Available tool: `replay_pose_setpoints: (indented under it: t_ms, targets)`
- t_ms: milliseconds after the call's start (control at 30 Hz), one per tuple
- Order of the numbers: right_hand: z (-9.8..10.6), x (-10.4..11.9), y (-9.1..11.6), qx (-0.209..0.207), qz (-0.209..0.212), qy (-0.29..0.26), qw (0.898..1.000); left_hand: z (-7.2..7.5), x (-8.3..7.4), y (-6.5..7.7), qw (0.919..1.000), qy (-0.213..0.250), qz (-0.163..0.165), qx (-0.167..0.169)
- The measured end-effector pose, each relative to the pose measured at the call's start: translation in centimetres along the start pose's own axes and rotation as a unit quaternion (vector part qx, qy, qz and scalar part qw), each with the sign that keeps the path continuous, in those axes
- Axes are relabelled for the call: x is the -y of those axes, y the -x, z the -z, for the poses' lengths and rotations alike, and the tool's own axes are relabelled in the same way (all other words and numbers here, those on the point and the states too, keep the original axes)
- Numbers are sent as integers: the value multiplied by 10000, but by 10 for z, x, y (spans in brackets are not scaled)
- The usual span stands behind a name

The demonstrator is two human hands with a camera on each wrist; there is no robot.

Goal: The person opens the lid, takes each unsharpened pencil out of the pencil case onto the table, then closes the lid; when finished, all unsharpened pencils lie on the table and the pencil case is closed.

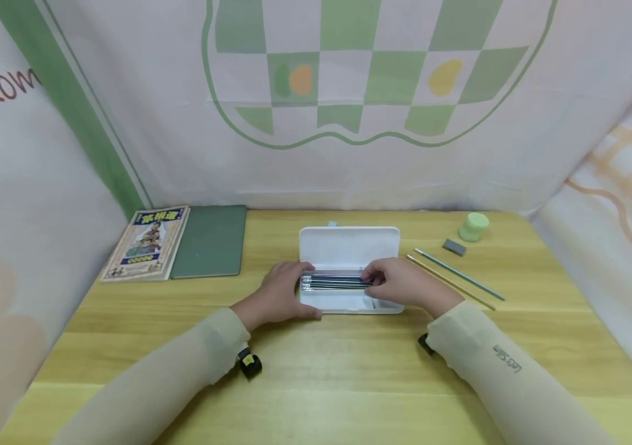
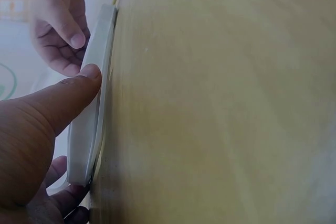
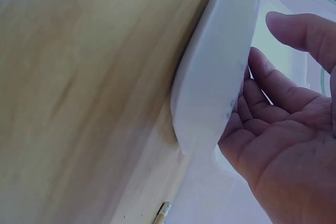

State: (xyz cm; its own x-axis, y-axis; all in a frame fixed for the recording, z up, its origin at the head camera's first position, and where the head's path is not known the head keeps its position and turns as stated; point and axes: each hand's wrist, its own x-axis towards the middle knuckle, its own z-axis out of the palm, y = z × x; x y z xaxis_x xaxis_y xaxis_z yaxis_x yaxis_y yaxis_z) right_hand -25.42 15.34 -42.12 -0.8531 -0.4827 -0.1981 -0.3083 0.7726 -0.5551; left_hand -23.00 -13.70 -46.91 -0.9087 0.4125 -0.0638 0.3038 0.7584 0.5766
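Left hand [image 1: 279, 293] is curled round the left end of the pencil case [image 1: 344, 301]; right hand [image 1: 407, 284] is inside its right end, thumb apart, no visible grip. Snagging the pencils [image 1: 329, 282] inside could scatter them tbh.

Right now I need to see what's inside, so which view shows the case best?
The head view: the case lies open there, lid raised and pencils inside visible. Both wrist views show mainly its outer wall, hiding the pencils: the left with the left hand gripping it, the right with the right hand at its edge.
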Motion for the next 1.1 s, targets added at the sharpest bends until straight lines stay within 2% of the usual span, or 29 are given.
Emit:
replay_pose_setpoints:
  t_ms: [567,1100]
  targets:
    - [2,9,0,133,204,83,9997,3,-3,1,10000,-64,27,22]
    - [0,7,-6,189,245,-43,9995,3,-4,0,10000,-49,29,69]
